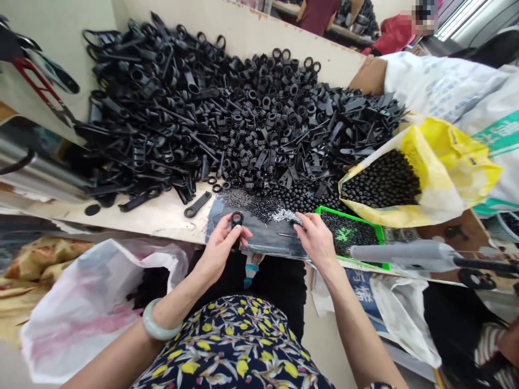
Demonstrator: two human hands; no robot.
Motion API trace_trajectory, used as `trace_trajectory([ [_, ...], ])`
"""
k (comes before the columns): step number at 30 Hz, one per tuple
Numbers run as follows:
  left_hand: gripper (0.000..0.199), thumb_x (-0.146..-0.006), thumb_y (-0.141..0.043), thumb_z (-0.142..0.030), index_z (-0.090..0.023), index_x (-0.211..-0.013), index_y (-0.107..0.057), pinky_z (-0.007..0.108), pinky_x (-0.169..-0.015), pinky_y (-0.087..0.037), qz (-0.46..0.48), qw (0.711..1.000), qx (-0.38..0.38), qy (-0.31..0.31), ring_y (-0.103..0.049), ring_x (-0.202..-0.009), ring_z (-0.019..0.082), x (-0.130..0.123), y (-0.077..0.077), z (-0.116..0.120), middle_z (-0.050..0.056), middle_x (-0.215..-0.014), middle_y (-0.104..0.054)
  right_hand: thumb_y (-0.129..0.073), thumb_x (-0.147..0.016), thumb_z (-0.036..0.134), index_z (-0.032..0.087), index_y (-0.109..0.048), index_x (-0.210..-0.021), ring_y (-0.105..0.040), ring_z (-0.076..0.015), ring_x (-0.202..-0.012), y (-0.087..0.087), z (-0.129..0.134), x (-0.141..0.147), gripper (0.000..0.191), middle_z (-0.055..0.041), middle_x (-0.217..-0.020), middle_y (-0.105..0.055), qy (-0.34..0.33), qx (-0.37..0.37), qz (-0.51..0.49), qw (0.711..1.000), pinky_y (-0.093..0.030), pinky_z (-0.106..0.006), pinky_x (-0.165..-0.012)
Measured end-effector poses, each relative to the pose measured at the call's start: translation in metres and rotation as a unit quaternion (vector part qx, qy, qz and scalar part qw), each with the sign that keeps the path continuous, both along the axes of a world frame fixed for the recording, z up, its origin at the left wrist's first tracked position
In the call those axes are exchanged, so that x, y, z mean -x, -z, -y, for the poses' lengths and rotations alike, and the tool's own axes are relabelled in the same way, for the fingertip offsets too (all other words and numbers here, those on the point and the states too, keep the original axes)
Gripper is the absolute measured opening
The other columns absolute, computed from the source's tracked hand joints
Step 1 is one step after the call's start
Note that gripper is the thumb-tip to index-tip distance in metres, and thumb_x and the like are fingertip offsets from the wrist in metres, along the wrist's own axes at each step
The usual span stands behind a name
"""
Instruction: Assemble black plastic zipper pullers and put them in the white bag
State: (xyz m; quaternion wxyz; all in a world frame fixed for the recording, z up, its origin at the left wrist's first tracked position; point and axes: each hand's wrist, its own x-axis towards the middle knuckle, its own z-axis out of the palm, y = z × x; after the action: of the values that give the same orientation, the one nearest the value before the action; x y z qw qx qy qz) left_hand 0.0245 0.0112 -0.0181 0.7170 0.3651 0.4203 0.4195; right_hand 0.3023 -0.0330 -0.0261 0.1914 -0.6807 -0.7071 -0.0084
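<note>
My left hand [223,240] is closed on a black plastic part [237,219] with a ring at its top, held over the table's front edge. My right hand [316,236] has its fingers pinched together at the small silver pins [284,215]; a dark piece shows at the fingertips, too small to name. Between the hands a thin metal rod [287,235] lies on the grey mat [267,237]. Behind the mat rises a large heap of black plastic parts [251,124]. One black ring-ended part [198,205] lies apart on the table, left of the mat.
A green tray [381,235] of small black pieces stands right of my right hand, beside a grey electric screwdriver [405,255]. Behind is a yellow bag [441,178] of black pieces. A white bag [81,302] hangs at lower left. People [318,13] are beyond the back board.
</note>
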Motion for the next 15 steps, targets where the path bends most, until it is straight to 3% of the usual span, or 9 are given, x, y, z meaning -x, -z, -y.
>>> trace_trajectory([
  [4,0.037,-0.089,-0.074,-0.039,-0.020,-0.113,-0.053,0.023,-0.068,-0.048,0.032,0.997,0.063,0.008,-0.066,-0.068,0.012,0.001,-0.008,0.003,0.002,-0.084,-0.075,-0.047,-0.109,0.026,0.017,-0.073,-0.115,-0.069,-0.0199,-0.097,0.006,-0.010,-0.006,0.029,-0.0082,-0.104,-0.072,-0.077,0.010,0.058,0.995,-0.054,-0.030,-0.088],
  [9,0.031,-0.086,-0.073,-0.031,-0.020,-0.102,-0.049,0.023,-0.062,-0.045,0.087,0.987,0.137,0.005,-0.069,-0.067,0.014,0.003,-0.013,-0.002,0.006,-0.086,-0.076,-0.064,-0.103,0.026,0.021,-0.074,-0.120,-0.075,-0.0167,-0.090,-0.009,-0.006,-0.017,0.021,-0.0041,-0.108,-0.078,-0.074,-0.127,0.061,0.987,-0.057,-0.027,-0.086],
  [12,0.029,-0.086,-0.072,-0.026,-0.020,-0.102,-0.049,0.026,-0.071,-0.050,0.121,0.981,0.155,0.002,-0.071,-0.076,0.016,-0.004,-0.018,-0.001,0.010,-0.095,-0.078,-0.074,-0.094,0.018,0.024,-0.074,-0.125,-0.077,-0.0163,-0.087,-0.029,0.004,0.004,0.032,-0.0036,-0.110,-0.080,-0.068,-0.232,0.030,0.970,-0.060,-0.027,-0.089],
  [15,0.030,-0.087,-0.075,-0.028,-0.020,-0.104,-0.051,0.028,-0.076,-0.052,0.152,0.972,0.176,0.023,-0.073,-0.082,0.017,-0.018,-0.022,0.002,0.011,-0.101,-0.079,-0.077,-0.090,0.011,0.027,-0.074,-0.126,-0.079,-0.0174,-0.087,-0.037,0.012,0.047,0.039,-0.0037,-0.109,-0.081,-0.078,-0.270,-0.070,0.957,-0.064,-0.029,-0.088],
])
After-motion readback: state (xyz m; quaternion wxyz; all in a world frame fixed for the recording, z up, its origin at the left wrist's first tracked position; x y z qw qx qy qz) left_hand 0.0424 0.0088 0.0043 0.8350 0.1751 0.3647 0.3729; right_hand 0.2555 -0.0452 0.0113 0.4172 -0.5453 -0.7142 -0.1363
